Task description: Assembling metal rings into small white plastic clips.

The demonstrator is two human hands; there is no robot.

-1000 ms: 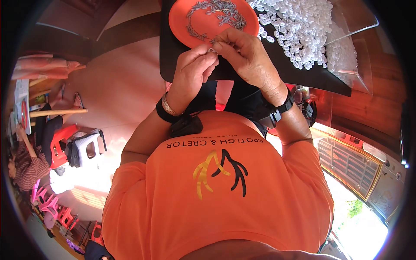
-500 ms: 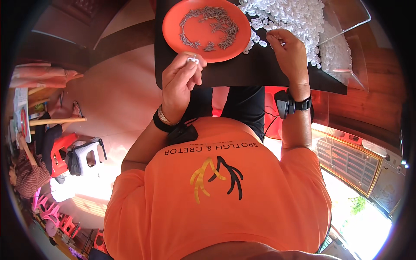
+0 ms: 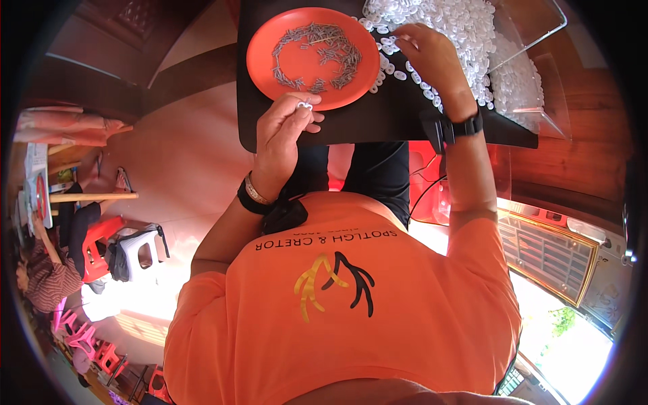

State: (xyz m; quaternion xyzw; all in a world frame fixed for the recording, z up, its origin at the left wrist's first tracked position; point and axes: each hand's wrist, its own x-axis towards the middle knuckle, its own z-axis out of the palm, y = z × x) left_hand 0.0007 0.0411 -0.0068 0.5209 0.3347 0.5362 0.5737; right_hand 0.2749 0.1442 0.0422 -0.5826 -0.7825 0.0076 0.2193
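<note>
My left hand (image 3: 280,131) is held just in front of the near edge of an orange plate (image 3: 293,54). Its thumb and fingers pinch a small white plastic piece (image 3: 304,106) with holes in it. Short grey metal pins (image 3: 345,64) lie on the plate in a rough ring. My right hand (image 3: 435,61) reaches over the left side of a heap of small white oval pieces (image 3: 462,34). Its thumb and forefinger are drawn together among the loose ovals, and whatever lies between the fingertips is too small to make out.
The black table (image 3: 337,131) has a rounded near-left corner. A clear plastic panel (image 3: 540,108) stands at its right, beside more white pieces. At far left are a white stool (image 3: 143,253), a red stool (image 3: 98,246) and another person (image 3: 50,280).
My right hand has moved left and farther away, to the left fringe of the white heap. The left hand keeps its white piece, slightly lower in view. The plate appears shifted a little left and nearer.
</note>
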